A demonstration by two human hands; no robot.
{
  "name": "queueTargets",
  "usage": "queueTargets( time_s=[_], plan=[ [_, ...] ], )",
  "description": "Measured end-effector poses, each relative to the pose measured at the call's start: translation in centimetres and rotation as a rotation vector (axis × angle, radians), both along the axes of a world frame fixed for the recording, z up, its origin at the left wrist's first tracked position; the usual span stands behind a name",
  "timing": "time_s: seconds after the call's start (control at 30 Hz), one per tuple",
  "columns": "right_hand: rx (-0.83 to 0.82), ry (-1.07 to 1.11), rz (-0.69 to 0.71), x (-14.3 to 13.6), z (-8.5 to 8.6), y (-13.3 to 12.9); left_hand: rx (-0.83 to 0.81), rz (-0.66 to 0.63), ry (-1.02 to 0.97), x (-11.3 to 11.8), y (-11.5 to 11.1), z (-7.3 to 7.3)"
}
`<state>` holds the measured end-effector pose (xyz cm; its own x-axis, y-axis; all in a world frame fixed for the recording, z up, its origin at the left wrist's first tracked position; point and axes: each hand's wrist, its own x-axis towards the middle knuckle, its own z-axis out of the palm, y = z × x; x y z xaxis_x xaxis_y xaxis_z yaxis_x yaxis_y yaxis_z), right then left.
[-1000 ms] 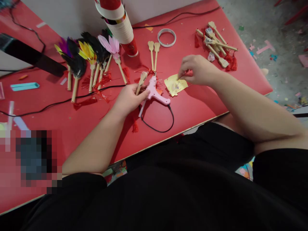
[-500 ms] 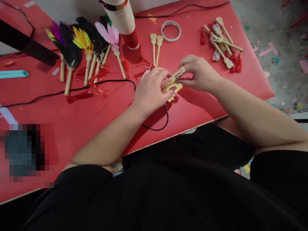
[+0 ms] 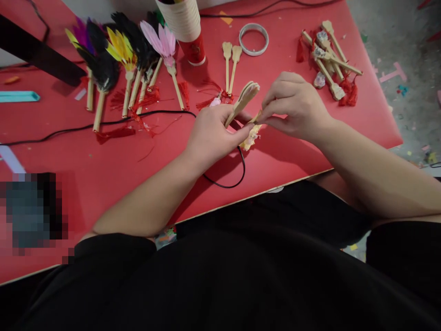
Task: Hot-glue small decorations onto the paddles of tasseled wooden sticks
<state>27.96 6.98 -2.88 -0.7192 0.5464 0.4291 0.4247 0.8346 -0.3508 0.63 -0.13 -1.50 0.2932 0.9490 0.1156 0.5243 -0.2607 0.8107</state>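
Note:
My left hand (image 3: 213,135) is closed around flat wooden handles with widened heads (image 3: 244,101), stacked and pointing up to the right. My right hand (image 3: 296,103) pinches the tip of a thin pale piece (image 3: 256,118) beside my left thumb; its other end is hidden by the left hand. A ragged yellowish piece (image 3: 250,140) shows just below the fingers. Beyond my left hand, two similar wooden handles (image 3: 231,66) lie side by side, near a red tassel (image 3: 206,104) and a small pink piece (image 3: 216,101).
Feathered wooden handles (image 3: 127,92) with red tassels lie at the left. Stacked paper cups (image 3: 184,27) and a tape roll (image 3: 254,40) stand behind. More handles (image 3: 327,59) are heaped at the right. A black cable (image 3: 155,111) crosses the red table (image 3: 138,161).
The wooden handles in my left hand have tilted more upright. My right hand has come lower and closer to the left thumb, now pinching the thin piece. The view has shifted slightly.

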Motion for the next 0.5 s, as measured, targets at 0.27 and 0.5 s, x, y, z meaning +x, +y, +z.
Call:
queueTargets(
  time_s=[0.27,0.5],
  plan=[
    [0.009,0.036,0.022,-0.5,1.2,-1.2,0.083,-0.028,0.067,-0.9,-0.4,1.3],
    [0.093,-0.016,0.006,-0.6,0.9,-1.5,0.279,-0.097,0.346,-1.2,-0.9,1.8]
  ],
)
